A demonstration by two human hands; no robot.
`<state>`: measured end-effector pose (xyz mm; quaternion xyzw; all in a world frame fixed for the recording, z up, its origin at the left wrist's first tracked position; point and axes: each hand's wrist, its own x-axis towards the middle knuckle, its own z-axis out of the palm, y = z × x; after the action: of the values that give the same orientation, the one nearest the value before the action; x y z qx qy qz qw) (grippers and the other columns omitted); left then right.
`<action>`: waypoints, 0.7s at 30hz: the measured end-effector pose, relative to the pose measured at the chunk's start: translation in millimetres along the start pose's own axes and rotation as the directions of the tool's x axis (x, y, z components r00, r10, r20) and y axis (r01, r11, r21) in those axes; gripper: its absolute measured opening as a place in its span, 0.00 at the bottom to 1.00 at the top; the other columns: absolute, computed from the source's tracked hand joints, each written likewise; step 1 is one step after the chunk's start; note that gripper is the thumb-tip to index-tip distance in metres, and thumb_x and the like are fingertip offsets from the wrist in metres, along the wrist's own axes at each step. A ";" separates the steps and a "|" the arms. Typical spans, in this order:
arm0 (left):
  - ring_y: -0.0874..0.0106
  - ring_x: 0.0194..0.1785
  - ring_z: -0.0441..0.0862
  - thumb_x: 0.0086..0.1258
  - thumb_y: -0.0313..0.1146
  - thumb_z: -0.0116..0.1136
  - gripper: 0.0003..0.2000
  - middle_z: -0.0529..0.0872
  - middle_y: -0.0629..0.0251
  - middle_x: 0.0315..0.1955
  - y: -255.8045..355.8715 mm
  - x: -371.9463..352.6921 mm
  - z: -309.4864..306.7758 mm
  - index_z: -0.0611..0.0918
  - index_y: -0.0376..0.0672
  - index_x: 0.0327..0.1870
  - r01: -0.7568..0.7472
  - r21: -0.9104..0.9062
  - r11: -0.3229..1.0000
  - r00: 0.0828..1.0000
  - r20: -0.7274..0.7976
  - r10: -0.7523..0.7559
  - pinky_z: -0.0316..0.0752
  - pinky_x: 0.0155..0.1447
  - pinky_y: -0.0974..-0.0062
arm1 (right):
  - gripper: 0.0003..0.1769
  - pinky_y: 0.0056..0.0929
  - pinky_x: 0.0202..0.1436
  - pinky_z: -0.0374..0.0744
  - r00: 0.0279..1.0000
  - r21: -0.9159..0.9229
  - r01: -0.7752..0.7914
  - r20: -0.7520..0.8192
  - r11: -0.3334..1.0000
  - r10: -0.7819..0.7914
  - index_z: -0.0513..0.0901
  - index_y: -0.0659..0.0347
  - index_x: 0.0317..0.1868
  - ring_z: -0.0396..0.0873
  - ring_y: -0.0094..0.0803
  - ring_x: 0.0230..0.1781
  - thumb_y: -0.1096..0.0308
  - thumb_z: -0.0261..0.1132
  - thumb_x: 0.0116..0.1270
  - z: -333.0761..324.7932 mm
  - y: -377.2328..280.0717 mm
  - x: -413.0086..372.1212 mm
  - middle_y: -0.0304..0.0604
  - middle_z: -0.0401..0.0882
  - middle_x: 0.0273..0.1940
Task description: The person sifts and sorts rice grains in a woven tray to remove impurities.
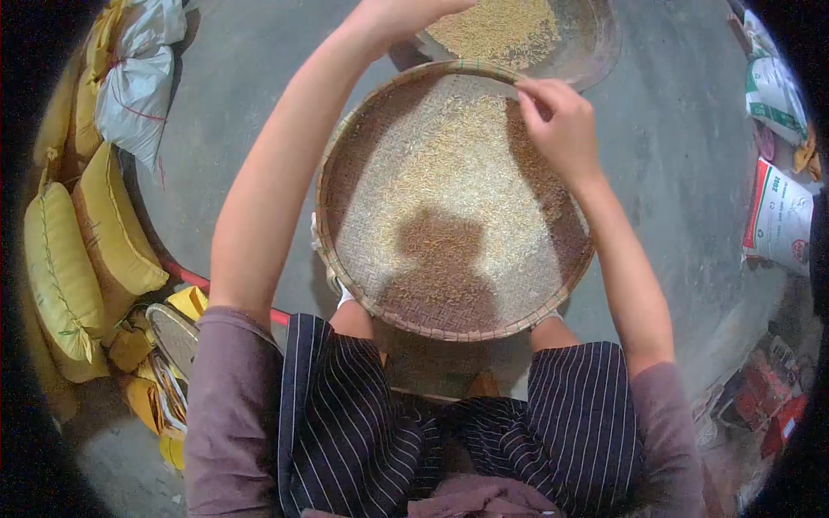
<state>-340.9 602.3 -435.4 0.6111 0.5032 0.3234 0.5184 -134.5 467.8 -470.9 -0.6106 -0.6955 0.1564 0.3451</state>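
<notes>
A round woven tray (345, 268) with a raised rim rests across my lower legs, with pale grain (466, 164) spread over it. My right hand (561, 121) is at the tray's upper right rim, its thumb and index finger pinched together; anything between them is too small to make out. Beyond the tray's top edge, my left hand (414, 13) reaches over near a second round tray (591, 43) that holds a heap of yellowish grain (501, 30). The top of the frame cuts this hand, and its finger state is unclear.
Full yellow sacks (60, 268) and a white bag (134, 104) line the left side. A smaller woven basket (173, 337) stands by my left arm. Printed white sacks (781, 211) lie at the right edge, with red items (768, 397) at lower right.
</notes>
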 end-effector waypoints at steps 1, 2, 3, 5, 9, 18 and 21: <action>0.67 0.45 0.85 0.60 0.35 0.68 0.21 0.85 0.55 0.48 -8.2 -0.5 2.7 0.81 0.35 0.53 -0.204 0.282 0.938 0.975 -0.031 0.221 0.79 0.50 0.71 | 0.07 0.37 0.42 0.79 0.999 -0.011 0.013 0.042 1.000 -0.012 0.85 0.63 0.37 0.82 0.45 0.36 0.72 0.65 0.59 1.2 3.5 -3.5 0.49 0.83 0.35; 0.71 0.39 0.87 0.62 0.35 0.66 0.16 0.89 0.60 0.41 -16.2 -0.5 6.6 0.84 0.40 0.50 -0.364 0.542 0.758 0.903 0.005 0.431 0.81 0.46 0.74 | 0.07 0.38 0.42 0.79 0.996 -0.021 0.022 0.082 1.000 -0.020 0.85 0.63 0.37 0.81 0.46 0.36 0.72 0.66 0.58 1.8 7.5 -7.1 0.49 0.82 0.34; 0.70 0.42 0.87 0.62 0.34 0.66 0.16 0.88 0.58 0.42 -15.3 -12.7 12.1 0.84 0.40 0.50 -0.390 0.582 0.713 0.888 0.032 0.459 0.81 0.48 0.73 | 0.07 0.39 0.43 0.79 0.991 -0.031 0.006 0.133 1.000 -0.002 0.85 0.63 0.36 0.81 0.47 0.37 0.73 0.66 0.57 1.7 8.6 -8.6 0.50 0.81 0.34; 0.69 0.42 0.87 0.61 0.33 0.67 0.15 0.88 0.57 0.41 -26.3 -34.6 20.6 0.84 0.40 0.49 -0.352 0.532 0.770 0.923 0.063 0.379 0.81 0.48 0.72 | 0.07 0.39 0.44 0.79 0.991 -0.040 0.005 0.135 0.999 0.001 0.85 0.63 0.36 0.81 0.47 0.38 0.72 0.66 0.57 2.8 11.0 -10.0 0.50 0.81 0.34; 0.68 0.39 0.87 0.59 0.30 0.66 0.13 0.88 0.56 0.36 -43.1 -67.4 25.2 0.85 0.40 0.45 -0.201 0.489 0.849 0.972 0.210 0.109 0.81 0.46 0.71 | 0.06 0.40 0.44 0.79 0.977 -0.069 -0.051 0.201 0.996 0.064 0.84 0.63 0.35 0.80 0.47 0.38 0.72 0.67 0.56 3.3 10.4 -11.8 0.50 0.80 0.35; 0.67 0.35 0.84 0.52 0.28 0.70 0.13 0.85 0.56 0.31 -56.2 -99.0 35.3 0.84 0.35 0.39 -0.225 0.564 0.794 0.962 0.259 0.089 0.79 0.43 0.70 | 0.06 0.38 0.43 0.79 0.981 -0.019 -0.081 0.176 0.997 0.083 0.83 0.64 0.34 0.80 0.45 0.38 0.72 0.68 0.55 7.8 18.1 -17.2 0.49 0.79 0.36; 0.65 0.35 0.84 0.53 0.26 0.69 0.11 0.85 0.55 0.31 -60.4 -100.8 39.1 0.84 0.35 0.38 -0.274 0.564 0.779 0.953 0.267 0.142 0.79 0.43 0.69 | 0.07 0.37 0.43 0.79 0.985 -0.023 -0.038 0.166 0.999 0.042 0.83 0.64 0.36 0.80 0.45 0.37 0.72 0.67 0.56 7.1 18.5 -18.6 0.49 0.78 0.37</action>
<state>-350.6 491.7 -490.5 0.8251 0.4504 0.1387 0.3114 -125.3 455.3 -493.1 -0.6126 -0.7109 0.2068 0.2767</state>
